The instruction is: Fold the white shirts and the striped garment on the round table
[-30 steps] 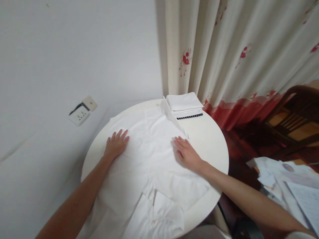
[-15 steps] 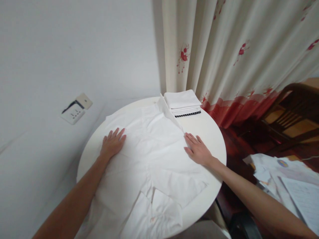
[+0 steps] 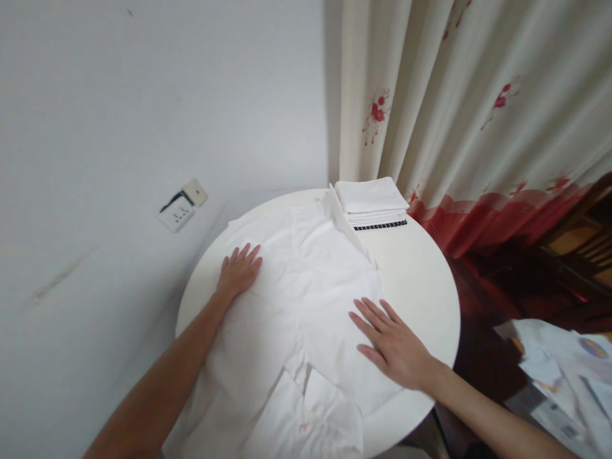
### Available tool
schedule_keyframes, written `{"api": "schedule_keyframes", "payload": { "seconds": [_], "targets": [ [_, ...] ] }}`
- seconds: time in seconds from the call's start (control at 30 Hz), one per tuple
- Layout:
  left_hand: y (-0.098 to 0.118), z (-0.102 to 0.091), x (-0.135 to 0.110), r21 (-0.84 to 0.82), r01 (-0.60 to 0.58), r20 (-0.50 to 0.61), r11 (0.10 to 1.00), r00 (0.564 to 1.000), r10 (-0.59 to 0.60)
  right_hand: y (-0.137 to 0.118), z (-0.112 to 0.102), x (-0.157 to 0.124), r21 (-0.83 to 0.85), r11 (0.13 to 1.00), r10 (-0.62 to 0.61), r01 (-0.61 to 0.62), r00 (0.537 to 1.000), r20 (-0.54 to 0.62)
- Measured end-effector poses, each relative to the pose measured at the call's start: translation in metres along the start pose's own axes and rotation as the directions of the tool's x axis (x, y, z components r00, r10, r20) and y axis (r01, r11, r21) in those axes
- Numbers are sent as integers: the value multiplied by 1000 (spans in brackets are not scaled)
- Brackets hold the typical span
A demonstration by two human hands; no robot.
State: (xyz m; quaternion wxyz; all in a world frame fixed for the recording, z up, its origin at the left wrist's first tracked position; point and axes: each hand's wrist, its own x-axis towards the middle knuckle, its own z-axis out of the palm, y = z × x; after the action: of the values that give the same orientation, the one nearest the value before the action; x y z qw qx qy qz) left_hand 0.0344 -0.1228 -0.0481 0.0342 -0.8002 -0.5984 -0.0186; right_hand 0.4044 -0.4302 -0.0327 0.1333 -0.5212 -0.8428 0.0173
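A white shirt (image 3: 296, 299) lies spread flat on a round white table (image 3: 421, 280), its collar end hanging toward me at the bottom. My left hand (image 3: 238, 272) rests palm down on the shirt's left side, fingers stretched out. Flat on the shirt's right edge lies my right hand (image 3: 394, 344), fingers also extended, holding nothing.
A stack of folded white cloths (image 3: 373, 203) sits at the table's far edge by a cream curtain with red flowers (image 3: 454, 108). A wall socket (image 3: 180, 207) is on the white wall at left. A dark wooden chair (image 3: 578, 248) and loose papers (image 3: 568, 370) are at right.
My right hand has slid down along the shirt's right edge toward me. My left hand stays pressed on the left side. The camera view shifted slightly.
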Motion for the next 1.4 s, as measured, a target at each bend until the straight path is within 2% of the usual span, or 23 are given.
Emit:
{"api": "schedule_keyframes", "payload": {
  "seconds": [0.07,0.17,0.27,0.3,0.37,0.43,0.47,0.5,0.53,0.6,0.73,0.8,0.87,0.93,1.4],
  "targets": [
    [0,-3,0,0,8,9,1000,1000,-8,3,1,-3,-10,1000,5,-5,1000,9],
    [8,-13,2,1,65,82,998,994,-65,6,2,-3,-28,1000,-3,4,1000,17],
    [41,-30,-9,30,65,94,997,993,-67,4,4,-2,-43,999,-18,18,1000,0],
    [58,-34,-18,30,-31,51,999,998,30,4,5,-3,-48,999,-21,20,1000,-11],
    [98,-36,-43,-35,-266,1,963,964,266,4,9,-4,-62,998,-27,25,999,-31],
    [134,-30,-70,-111,-448,-42,887,894,446,5,13,-5,-79,996,-35,32,998,-42],
    [145,-25,-80,-131,-530,-59,838,848,527,6,15,-5,-85,996,-38,33,998,-47],
    [151,-20,-87,-139,-567,-71,812,824,563,7,17,-6,-89,995,-41,36,998,-51],
    [150,-16,-89,-140,-581,-76,802,814,576,7,18,-6,-89,995,-43,38,998,-54],
    [132,-12,-82,-126,-542,-78,831,840,537,8,19,-7,-86,996,-45,40,997,-57],
    [60,-10,-39,-79,-316,-63,945,948,312,9,20,-7,-84,996,-41,36,998,-55],
    [31,-9,-19,-65,-198,-50,978,979,195,9,20,-8,-99,994,-46,41,997,-53],
    [14,-6,-6,-59,-123,-42,991,992,121,9,20,-8,-120,992,-56,50,997,-48],
    [8,-3,-1,-58,-97,-36,994,995,95,9,20,-7,-132,990,-61,55,997,-45],
    [6,6,3,-42,-59,-23,997,998,58,8,19,-8,-118,992,-59,53,997,-45]
  ]
}}
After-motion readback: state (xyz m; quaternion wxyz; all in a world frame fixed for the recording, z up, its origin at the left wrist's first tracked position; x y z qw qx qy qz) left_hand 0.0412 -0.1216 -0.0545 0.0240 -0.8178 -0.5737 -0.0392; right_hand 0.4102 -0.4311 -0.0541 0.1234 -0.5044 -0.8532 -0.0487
